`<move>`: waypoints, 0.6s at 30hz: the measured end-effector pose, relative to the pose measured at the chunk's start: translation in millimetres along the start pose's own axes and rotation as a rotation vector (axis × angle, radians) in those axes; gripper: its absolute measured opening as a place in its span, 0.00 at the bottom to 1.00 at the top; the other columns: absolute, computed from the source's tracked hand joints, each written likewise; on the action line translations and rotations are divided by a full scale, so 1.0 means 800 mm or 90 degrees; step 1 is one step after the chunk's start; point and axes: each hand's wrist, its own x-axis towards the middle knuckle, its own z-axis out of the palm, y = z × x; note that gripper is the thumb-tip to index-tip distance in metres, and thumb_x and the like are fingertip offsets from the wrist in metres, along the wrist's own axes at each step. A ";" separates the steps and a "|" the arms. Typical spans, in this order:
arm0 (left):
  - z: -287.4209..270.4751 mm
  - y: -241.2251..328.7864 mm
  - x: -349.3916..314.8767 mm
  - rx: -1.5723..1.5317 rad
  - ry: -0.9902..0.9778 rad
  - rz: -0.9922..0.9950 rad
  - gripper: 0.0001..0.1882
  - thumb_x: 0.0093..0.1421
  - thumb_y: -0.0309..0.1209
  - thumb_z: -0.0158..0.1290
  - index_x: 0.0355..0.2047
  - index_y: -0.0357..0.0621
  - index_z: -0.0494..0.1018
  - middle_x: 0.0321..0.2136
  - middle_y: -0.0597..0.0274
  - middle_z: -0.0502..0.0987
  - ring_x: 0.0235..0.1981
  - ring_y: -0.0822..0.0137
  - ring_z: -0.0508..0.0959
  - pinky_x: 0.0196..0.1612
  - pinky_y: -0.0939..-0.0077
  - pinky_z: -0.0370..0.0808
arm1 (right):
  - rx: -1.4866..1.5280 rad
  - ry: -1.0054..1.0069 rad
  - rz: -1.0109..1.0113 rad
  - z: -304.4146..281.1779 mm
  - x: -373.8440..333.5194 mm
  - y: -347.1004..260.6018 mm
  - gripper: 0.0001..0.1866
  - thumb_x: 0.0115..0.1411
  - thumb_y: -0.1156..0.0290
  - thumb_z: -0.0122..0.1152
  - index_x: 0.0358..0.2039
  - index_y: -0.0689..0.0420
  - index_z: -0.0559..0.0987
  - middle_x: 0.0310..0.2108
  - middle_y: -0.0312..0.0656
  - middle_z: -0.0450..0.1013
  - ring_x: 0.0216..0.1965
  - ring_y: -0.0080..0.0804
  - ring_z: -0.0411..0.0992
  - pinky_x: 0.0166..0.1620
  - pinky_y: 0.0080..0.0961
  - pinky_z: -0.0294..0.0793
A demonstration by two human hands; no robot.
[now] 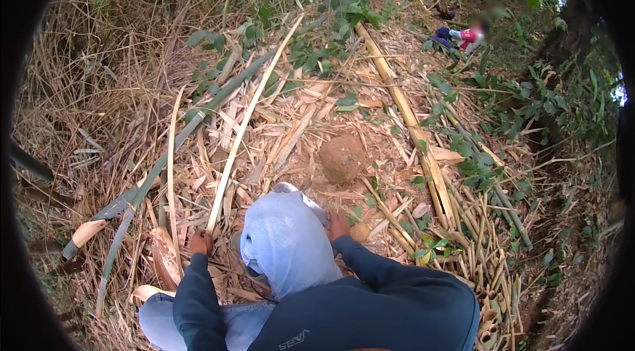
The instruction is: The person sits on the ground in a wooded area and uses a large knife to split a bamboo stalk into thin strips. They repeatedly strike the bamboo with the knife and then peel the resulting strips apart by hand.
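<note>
My left hand (200,242) is closed round the near end of a long, pale split bamboo strip (254,103), which slants away to the upper right over the litter. Just left of that hand, a thinner curved bamboo strip (172,159) stands up from the ground. My right hand (338,226) is beside my raised knee (281,238) in light blue jeans. Its fingers look curled, partly hidden by the leg. A greyish shape (315,209) lies against them; I cannot make out what it is.
A green bamboo pole (192,123) lies at the left, and a thick yellow, split one (413,123) at the right. A brown rounded lump (342,158) sits ahead of my knee. Cut canes (486,252) are piled at right. Another person (466,37) is far off at upper right.
</note>
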 end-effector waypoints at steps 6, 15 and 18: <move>-0.024 0.004 -0.044 -0.019 -0.018 -0.065 0.23 0.56 0.43 0.53 0.42 0.35 0.74 0.39 0.40 0.77 0.42 0.45 0.75 0.48 0.57 0.69 | 0.042 -0.026 -0.034 -0.023 -0.010 -0.002 0.37 0.47 0.55 0.68 0.53 0.60 0.65 0.46 0.54 0.64 0.50 0.52 0.64 0.51 0.41 0.65; -0.005 -0.026 -0.032 0.144 -0.053 0.028 0.30 0.52 0.55 0.52 0.38 0.36 0.77 0.32 0.40 0.78 0.39 0.44 0.77 0.44 0.54 0.72 | -0.062 -0.072 -0.002 -0.027 -0.009 0.014 0.32 0.47 0.47 0.66 0.43 0.59 0.72 0.42 0.53 0.68 0.48 0.51 0.66 0.50 0.42 0.66; -0.029 -0.006 -0.036 0.091 -0.022 0.038 0.29 0.54 0.56 0.52 0.34 0.39 0.78 0.27 0.41 0.78 0.34 0.44 0.77 0.40 0.53 0.72 | -0.061 -0.091 0.036 -0.033 -0.009 -0.010 0.31 0.46 0.46 0.67 0.42 0.58 0.75 0.40 0.53 0.71 0.46 0.50 0.68 0.49 0.41 0.66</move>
